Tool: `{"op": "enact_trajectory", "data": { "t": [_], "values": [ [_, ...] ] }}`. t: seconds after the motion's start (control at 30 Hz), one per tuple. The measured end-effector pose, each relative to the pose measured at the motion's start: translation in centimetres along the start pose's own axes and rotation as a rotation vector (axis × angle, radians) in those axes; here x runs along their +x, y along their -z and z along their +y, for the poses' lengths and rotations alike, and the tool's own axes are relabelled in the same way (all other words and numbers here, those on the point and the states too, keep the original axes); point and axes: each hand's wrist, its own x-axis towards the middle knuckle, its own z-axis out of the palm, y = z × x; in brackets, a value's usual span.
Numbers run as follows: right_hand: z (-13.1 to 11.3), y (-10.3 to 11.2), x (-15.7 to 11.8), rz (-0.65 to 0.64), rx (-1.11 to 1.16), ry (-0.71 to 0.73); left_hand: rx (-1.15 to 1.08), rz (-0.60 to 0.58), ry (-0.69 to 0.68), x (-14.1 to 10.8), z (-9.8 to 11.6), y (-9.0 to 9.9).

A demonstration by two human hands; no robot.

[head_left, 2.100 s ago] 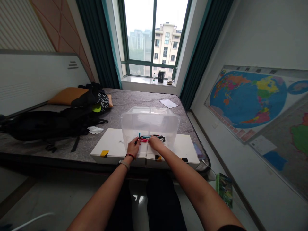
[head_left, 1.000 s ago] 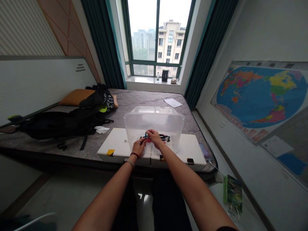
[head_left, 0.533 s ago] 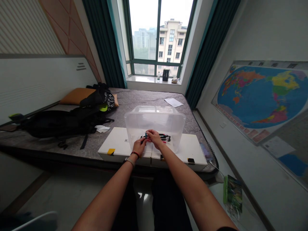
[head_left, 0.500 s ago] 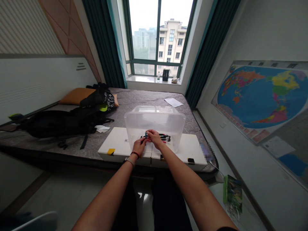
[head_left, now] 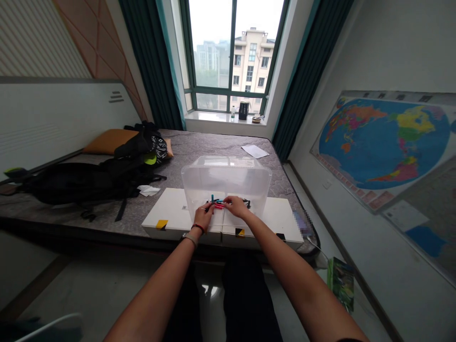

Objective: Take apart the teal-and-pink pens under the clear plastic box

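Pinching slim teal pen (head_left: 213,197) in left grip (head_left: 204,218), near right edge of white rectangular box (head_left: 176,210); can't tell state of right grip (head_left: 235,206).

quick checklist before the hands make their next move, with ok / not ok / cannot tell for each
1. Left hand has its grip: ok, it holds a teal pen-like piece upright.
2. Right hand has a grip: cannot tell, its fingertips are too small to read.
3. Gap between hands clear: not ok, red pen-like pieces show there.
4. White boxes side by side: ok.
5. Paper sheet away from hands: ok, beyond the clear bin.
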Motion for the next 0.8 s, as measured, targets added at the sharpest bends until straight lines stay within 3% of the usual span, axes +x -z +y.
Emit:
{"op": "enact_trajectory", "data": {
  "t": [0.13, 0.4, 0.67, 0.8],
  "values": [
    [-0.5, 0.1, -1.1, -0.213, -0.227, 0.095, 0.003, -0.004, 0.001, 0.0, 0.0, 0.0],
    [-0.7, -0.8, -1.2, -0.267, -0.349, 0.105, -0.002, -0.011, -0.01, 0.2, -0.5, -0.1],
    [-0.2, -1.4, -1.7, -0.149, -0.27, 0.024, 0.011, -0.012, -0.01, 0.2, -0.5, -0.1],
    [-0.7, -1.1, -1.2, 0.033, -0.037, -0.006, 0.022, -0.016, -0.006, -0.1, 0.2, 0.1]
  ]
}}
